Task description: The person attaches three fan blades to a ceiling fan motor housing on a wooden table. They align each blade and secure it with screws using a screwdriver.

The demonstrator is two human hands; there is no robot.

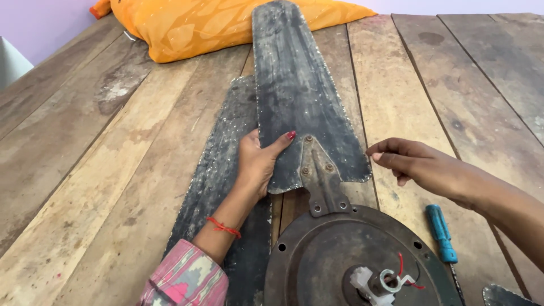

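Round rusty-brown metal fan motor housing (351, 255), lower centre of frame, with one blade mounted.
Dark, grimy metal fan blade (300, 96) is seen bracketed to the housing by screws; a second loose dark blade (218, 170) lies under it, judged unmounted. Left hand (258, 164) is clasped on the mounted blade's left edge; right hand (413, 164), fingers curled, empty, is held just beside its right edge. Blue-handled screwdriver (442, 232) lies lower right.

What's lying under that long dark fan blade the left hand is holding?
Under the upper fan blade lies a second dark blade, on the wooden table. The left hand, its forearm and the upper blade cover part of it, so its full shape is hidden.
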